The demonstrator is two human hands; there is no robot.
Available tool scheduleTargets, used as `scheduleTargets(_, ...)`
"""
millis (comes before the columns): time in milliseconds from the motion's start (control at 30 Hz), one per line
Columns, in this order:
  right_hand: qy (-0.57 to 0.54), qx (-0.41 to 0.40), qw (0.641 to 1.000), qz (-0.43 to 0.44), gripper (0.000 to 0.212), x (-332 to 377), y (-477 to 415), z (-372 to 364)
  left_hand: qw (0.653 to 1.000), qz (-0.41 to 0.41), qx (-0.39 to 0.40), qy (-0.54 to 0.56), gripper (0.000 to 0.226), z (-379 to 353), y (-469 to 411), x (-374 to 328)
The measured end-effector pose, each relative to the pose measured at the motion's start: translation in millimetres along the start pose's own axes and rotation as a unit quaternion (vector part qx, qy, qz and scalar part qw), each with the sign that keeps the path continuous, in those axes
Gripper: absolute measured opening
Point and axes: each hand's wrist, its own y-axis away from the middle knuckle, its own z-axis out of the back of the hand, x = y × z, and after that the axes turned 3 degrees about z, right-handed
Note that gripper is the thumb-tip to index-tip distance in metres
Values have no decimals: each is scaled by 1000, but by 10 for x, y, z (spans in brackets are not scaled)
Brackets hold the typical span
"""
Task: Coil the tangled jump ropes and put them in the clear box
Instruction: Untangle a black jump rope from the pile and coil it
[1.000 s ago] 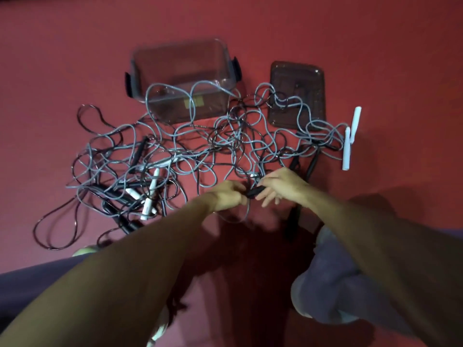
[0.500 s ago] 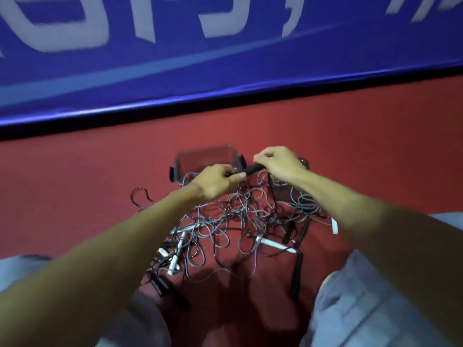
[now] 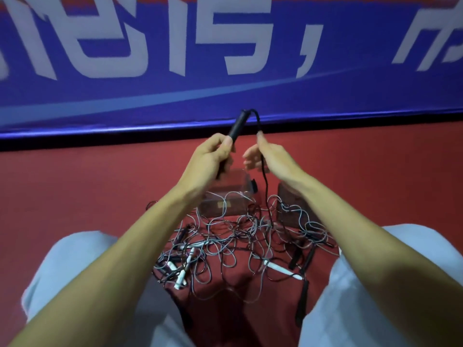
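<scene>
Hands (image 3: 213, 156) (image 3: 274, 159) higher; black handle (image 3: 236, 127), cord (image 3: 265, 186) aloft

A blue banner (image 3: 225, 96) with white lettering borders the red floor (image 3: 75, 184).

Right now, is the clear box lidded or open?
Open: the clear plastic box has no lid; a dark rectangular lid lies beside it.

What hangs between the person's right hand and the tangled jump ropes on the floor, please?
In the head view, a black cord hangs from the right hand down into the tangled jump ropes.
</scene>
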Motion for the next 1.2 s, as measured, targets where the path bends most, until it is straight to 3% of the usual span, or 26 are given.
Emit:
scheduleTargets(67, 113, 36, 993, 26, 40, -91, 2, 30, 998, -20, -9, 57, 24, 86, 1, -69)
scheduleTargets(167, 319, 109, 940, 49, 20, -133, 62, 28, 983, -38, -11, 179, 22, 197, 64, -125)
scheduleTargets(333, 310, 106, 945, 18, 17, -106, 159, -11, 981, -8, -52, 188, 22, 254, 117, -98)
scheduleTargets(400, 272, 61, 960, 28, 15, -81, 170, 3, 986, 15, -66, 152, 21, 260, 119, -79)
scheduleTargets(467, 164, -8, 986, 27, 7, -15, 200, 23, 988, 38, -69, 134, 22, 254, 135, -85)
scheduleTargets(567, 11, -87, 996, 27, 13, 86, 227, 80, 989, 75, -86, 95, 34, 246, 142, -59)
scheduleTargets(667, -75, -103, 991, 29, 12, 166, 232, 79, 994, 94, -60, 6, 34, 190, 113, 25)
scheduleTargets(867, -208, -95, 973, 15, 16, 320, 208, -49, 985, 86, 66, -135, 14, -17, 42, 218)
scheduleTargets(1067, -300, -115, 947, 7, 18, 354, 163, 4, 979, 112, 169, -24, 22, -157, 109, 194)
scheduleTargets(1200, -313, -142, 939, 0, 12, 324, 176, 42, 986, 75, 151, -19, 17, -178, 200, 184)
